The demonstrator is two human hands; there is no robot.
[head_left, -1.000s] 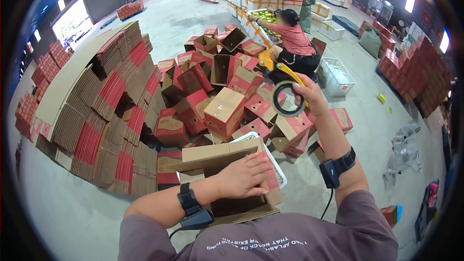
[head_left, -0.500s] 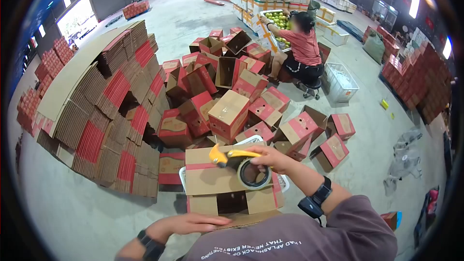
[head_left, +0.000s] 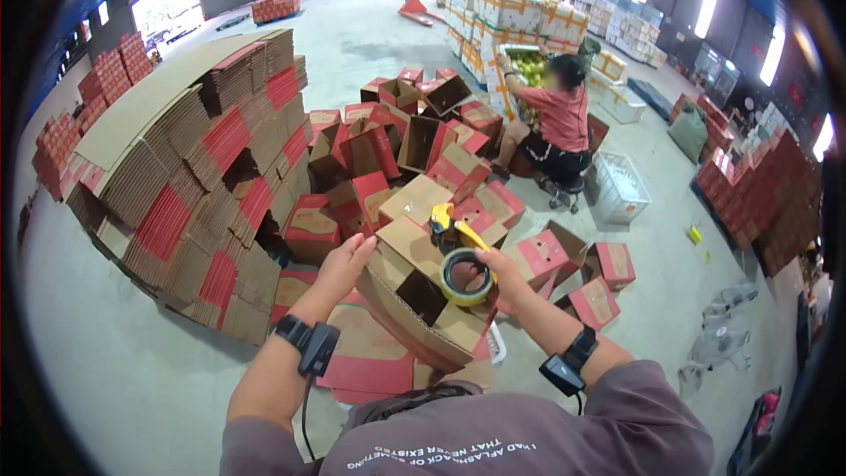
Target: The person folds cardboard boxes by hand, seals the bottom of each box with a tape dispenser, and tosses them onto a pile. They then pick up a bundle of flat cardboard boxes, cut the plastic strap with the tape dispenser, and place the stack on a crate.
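A cardboard box (head_left: pixel 407 240) is tilted up in front of me, with a dark gap between its folded flaps. My left hand (head_left: pixel 345 266) presses along the box's left side, fingers extended, supporting it. In my right hand (head_left: pixel 506 275) is a yellow tape dispenser (head_left: pixel 444 219) with a big roll of tape, gripped by the handle over the box's right part. That hand is also close to the box's right side; whether it touches the box is hidden. Below the box lie flattened red-and-brown cartons (head_left: pixel 366 348).
Open and closed cartons (head_left: pixel 379 150) lie heaped ahead. Left stands a tall stack of flattened cardboard (head_left: pixel 176 185). A seated person (head_left: pixel 564 115) reaches into a crate of green fruit (head_left: pixel 529 66). A white basket (head_left: pixel 619 189) stands beside that person; a fan (head_left: pixel 724 339) is at right.
The box has been raised and turned from its lower, level position. My left hand has moved from its near edge up to its left side. The dispenser has shifted right and up.
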